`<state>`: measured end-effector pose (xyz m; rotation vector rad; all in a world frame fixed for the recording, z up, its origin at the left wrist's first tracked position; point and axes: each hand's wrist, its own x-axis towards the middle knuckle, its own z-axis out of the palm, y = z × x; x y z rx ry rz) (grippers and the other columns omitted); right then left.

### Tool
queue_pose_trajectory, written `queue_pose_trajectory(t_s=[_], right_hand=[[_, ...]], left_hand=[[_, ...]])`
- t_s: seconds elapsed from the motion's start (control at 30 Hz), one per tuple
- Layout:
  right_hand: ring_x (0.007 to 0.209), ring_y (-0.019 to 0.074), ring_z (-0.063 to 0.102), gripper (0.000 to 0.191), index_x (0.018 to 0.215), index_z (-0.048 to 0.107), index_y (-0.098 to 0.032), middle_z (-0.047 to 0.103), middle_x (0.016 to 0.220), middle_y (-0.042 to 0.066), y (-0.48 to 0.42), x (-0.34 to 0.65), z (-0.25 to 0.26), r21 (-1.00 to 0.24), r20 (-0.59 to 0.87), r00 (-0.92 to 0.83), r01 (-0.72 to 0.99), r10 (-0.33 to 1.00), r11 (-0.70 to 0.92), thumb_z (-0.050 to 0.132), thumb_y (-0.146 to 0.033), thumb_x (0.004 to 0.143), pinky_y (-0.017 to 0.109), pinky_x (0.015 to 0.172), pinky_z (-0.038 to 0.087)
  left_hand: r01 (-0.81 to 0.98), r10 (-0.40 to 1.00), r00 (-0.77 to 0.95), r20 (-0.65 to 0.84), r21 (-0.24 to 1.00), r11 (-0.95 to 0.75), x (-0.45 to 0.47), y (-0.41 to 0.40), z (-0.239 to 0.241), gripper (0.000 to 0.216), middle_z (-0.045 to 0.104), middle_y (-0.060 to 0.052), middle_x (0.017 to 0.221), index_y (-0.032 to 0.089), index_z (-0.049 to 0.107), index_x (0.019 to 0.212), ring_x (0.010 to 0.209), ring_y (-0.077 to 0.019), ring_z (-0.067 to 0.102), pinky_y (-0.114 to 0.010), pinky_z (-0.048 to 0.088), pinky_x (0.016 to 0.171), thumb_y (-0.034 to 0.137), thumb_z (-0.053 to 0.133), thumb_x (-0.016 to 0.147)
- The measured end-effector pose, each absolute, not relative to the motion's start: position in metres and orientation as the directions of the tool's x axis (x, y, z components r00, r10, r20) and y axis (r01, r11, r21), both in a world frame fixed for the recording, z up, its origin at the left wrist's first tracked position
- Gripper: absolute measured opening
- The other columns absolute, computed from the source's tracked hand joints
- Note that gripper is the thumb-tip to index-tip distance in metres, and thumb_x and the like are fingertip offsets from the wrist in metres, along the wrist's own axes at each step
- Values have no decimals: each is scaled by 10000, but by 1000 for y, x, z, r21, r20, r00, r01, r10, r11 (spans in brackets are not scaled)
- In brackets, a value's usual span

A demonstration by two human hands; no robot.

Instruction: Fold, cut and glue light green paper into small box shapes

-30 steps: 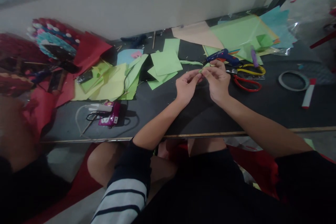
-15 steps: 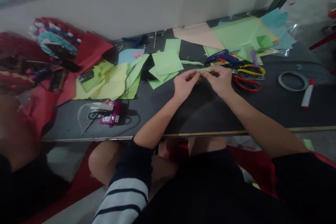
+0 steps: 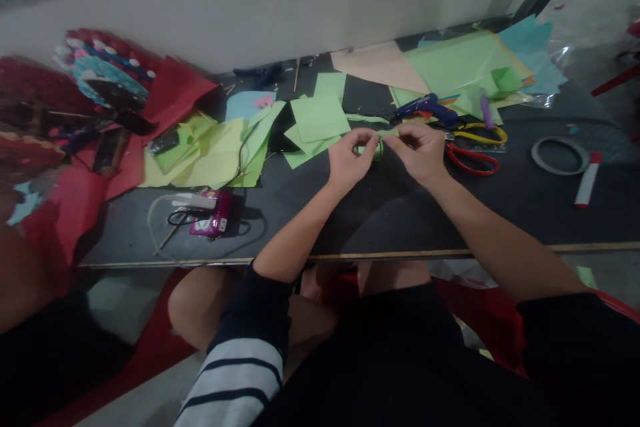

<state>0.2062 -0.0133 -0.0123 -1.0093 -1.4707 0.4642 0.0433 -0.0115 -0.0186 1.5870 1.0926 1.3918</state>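
Note:
Between both hands is a small strip of light green paper [image 3: 386,135], pinched at its two ends above the dark table. My left hand [image 3: 351,157] grips the left end with thumb and fingertips, and my right hand [image 3: 419,148] does the same at the right end. Below the left fingertips shows a rolled green piece [image 3: 371,150], partly covered by that hand. Square green paper sheets [image 3: 320,121] lie just behind my left hand. Close to the right hand are a blue glue gun [image 3: 427,108] and scissors with red and yellow handles [image 3: 475,161].
Right of the scissors lie a tape roll [image 3: 560,155] and a white-and-red marker [image 3: 589,180]. A purple power adapter [image 3: 213,213] with cords sits near the table's front edge. Yellow paper [image 3: 210,157] and red sheets [image 3: 175,97] cover the left. Another person's arm [image 3: 23,273] is at far left.
The fingertips have shifted slightly, and the rolled green piece under them shows more. At far left, the other person's arm has moved and a light blue scrap has come into view.

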Motion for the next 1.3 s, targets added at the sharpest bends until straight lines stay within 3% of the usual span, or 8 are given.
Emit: queue_pose_trajectory(t_s=[0.17,0.33,0.53,0.63,0.77,0.93,1.13,1.3], right_hand=[[591,126,491,445,728,691,-216,693,772,38,-18,207,-7,-719,641,27,370,767,588,735,-623,903,291,542,396],[609,131,500,599,693,669,-215,640,710,26,-18,206,-3,-764,615,35,271,788,585,683,-781,886,296,571,415],[426,67,305,645,677,616,-223,390,487,-86,-9,214,0,-954,298,-214,-100,930,283,784,-841,754,229,417,265],[434,56,304,657,673,627,-214,392,483,-89,-7,216,2,-976,199,-292,-141,936,163,853,-830,669,208,402,233],[434,40,286,660,658,648,-202,410,488,-92,-9,213,3,-985,162,-284,-101,945,138,912,-802,588,205,393,235],[440,50,296,676,654,638,-207,365,472,-99,-8,211,0,-979,175,-238,-143,955,144,889,-832,592,202,392,243],[424,46,328,657,692,653,-209,433,511,-80,-6,214,-1,-967,243,-199,-126,949,221,874,-825,636,206,380,263],[441,51,323,677,678,596,-210,413,526,-78,-7,214,0,-979,195,-211,-95,958,178,859,-834,658,210,377,275]], left_hand=[[137,931,140,338,924,-357,41,-5,-22,346,818,-53,962,192,792,1030,812,-137,749,-184,541,568,526,748,948],[144,901,192,390,897,-418,35,-3,-18,367,735,-10,728,186,787,861,650,-110,670,-201,522,587,533,720,962],[168,847,250,470,840,-516,32,-2,-15,237,746,7,720,219,824,840,672,-117,686,-225,536,624,394,728,968],[120,806,257,534,810,-575,30,0,-17,127,812,2,812,262,851,818,791,-158,769,-280,615,769,273,777,921],[117,829,238,506,833,-541,28,0,-16,174,854,4,925,322,873,822,926,-206,816,-354,652,896,161,816,858],[141,846,223,484,843,-520,30,-4,-11,156,848,0,904,314,875,865,864,-191,803,-335,641,862,184,792,887],[185,875,216,433,862,-472,30,-1,-11,145,776,-5,768,238,827,851,713,-144,694,-255,545,682,294,726,940],[171,868,269,417,866,-469,30,3,-12,140,780,-11,801,220,796,851,742,-140,699,-227,511,639,290,713,939]])
